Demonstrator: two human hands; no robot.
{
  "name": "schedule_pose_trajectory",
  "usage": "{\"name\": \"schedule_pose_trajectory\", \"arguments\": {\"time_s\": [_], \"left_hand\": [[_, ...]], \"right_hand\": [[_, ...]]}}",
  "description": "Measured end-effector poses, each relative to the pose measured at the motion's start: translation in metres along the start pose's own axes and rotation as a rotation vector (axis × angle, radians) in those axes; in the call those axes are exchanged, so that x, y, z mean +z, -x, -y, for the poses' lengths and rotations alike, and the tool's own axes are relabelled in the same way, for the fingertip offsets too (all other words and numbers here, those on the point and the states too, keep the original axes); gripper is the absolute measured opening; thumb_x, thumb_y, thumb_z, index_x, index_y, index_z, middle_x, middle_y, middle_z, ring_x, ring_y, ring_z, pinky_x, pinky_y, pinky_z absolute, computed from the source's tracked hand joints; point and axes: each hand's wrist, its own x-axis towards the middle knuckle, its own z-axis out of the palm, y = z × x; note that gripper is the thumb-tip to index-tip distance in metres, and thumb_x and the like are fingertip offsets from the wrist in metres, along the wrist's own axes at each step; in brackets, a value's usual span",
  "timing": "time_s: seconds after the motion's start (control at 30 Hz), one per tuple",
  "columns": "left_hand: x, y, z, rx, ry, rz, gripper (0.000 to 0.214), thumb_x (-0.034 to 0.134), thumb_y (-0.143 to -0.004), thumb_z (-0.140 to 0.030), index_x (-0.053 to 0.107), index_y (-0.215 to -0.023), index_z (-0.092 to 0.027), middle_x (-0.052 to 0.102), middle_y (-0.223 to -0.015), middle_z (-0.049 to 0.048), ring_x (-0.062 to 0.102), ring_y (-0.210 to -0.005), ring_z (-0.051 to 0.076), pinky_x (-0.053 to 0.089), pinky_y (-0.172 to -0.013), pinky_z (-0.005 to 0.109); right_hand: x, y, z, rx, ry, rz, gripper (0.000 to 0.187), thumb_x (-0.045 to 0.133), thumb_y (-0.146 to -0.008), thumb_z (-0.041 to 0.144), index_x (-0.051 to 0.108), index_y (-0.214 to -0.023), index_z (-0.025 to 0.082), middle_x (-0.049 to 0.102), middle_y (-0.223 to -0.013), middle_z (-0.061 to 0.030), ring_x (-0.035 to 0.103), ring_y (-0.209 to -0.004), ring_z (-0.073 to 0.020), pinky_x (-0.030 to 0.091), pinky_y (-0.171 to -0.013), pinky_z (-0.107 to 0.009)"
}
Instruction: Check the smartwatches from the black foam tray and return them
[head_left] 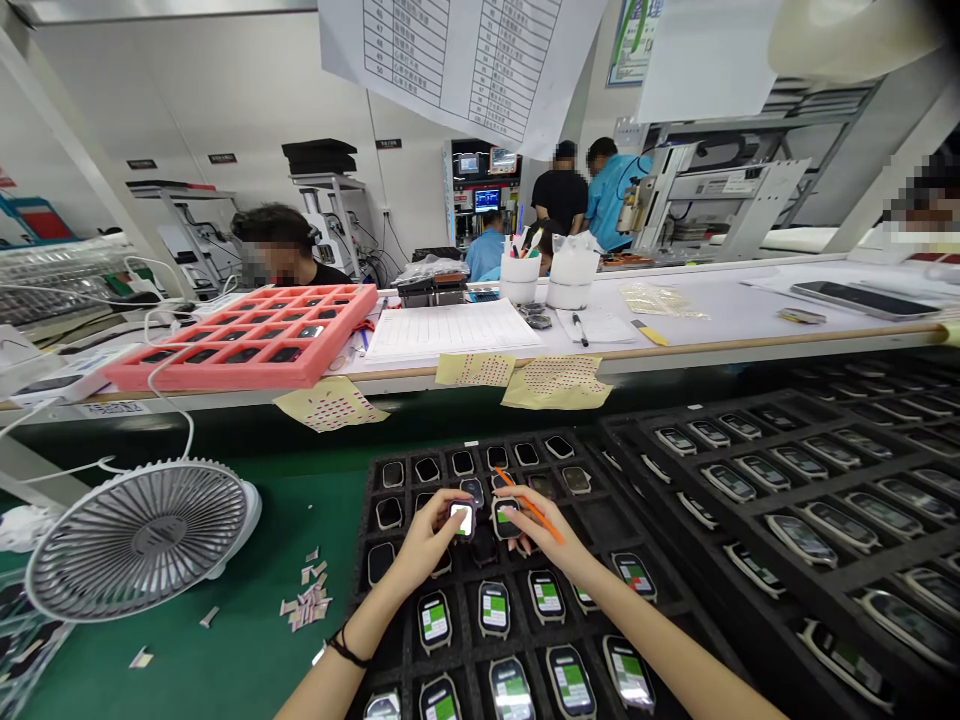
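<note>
My left hand (427, 532) is closed around a smartwatch body (463, 520) without a strap, its screen lit white. Close beside it, my right hand (551, 520) grips a second smartwatch body (506, 518), whose screen shows some green. A thin orange stick (541, 515), perhaps a pen, lies between the fingers of that hand. Both hands are over a black foam tray (469, 612) with square pockets. Watches with green-and-white lit screens (494, 609) fill the near rows; dark-screened watches (427, 470) sit in the far rows.
More black trays of watches (802, 540) are stacked to the right. A grey fan (146, 540) and small paper scraps (307, 605) lie left on the green mat (247, 650). The raised shelf holds a pink foam tray (225, 375), papers and pen cups (520, 278). Other people are beyond.
</note>
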Motion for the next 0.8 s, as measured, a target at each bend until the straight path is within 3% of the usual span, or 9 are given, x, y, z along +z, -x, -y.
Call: {"name": "schedule_pose_trajectory", "arguments": {"time_s": [0.27,0.5,0.8], "left_hand": [[0.0004,-0.0012,0.0002,-0.011,-0.003,0.001,0.027,0.05,-0.086,-0.041,0.059,-0.092,-0.017,0.06,-0.081,0.0028,0.052,-0.07,0.015,0.039,-0.062,0.025],[0.0021,-0.0001,0.0032,0.014,-0.018,0.022,0.03,0.057,-0.083,-0.035,0.053,-0.109,-0.02,0.059,-0.105,0.007,0.056,-0.089,0.02,0.043,-0.068,0.026],[0.0019,-0.0004,0.0018,0.012,-0.007,-0.015,0.025,0.058,-0.083,-0.036,0.055,-0.1,-0.019,0.06,-0.092,0.0044,0.056,-0.078,0.017,0.043,-0.067,0.027]], "right_hand": [[0.0002,0.0009,0.002,-0.009,0.006,0.007,0.038,0.061,-0.081,0.042,0.055,-0.112,0.02,0.05,-0.059,0.0054,0.057,-0.049,-0.0109,0.041,-0.041,-0.019],[0.0019,-0.0004,0.0032,-0.018,-0.025,-0.043,0.033,0.055,-0.084,0.046,0.06,-0.105,0.021,0.054,-0.059,0.0028,0.055,-0.045,-0.0123,0.04,-0.039,-0.022],[0.0032,0.0013,0.0076,-0.028,-0.007,0.011,0.035,0.054,-0.085,0.045,0.055,-0.111,0.022,0.056,-0.065,0.0015,0.058,-0.05,-0.0127,0.04,-0.041,-0.022]]}}
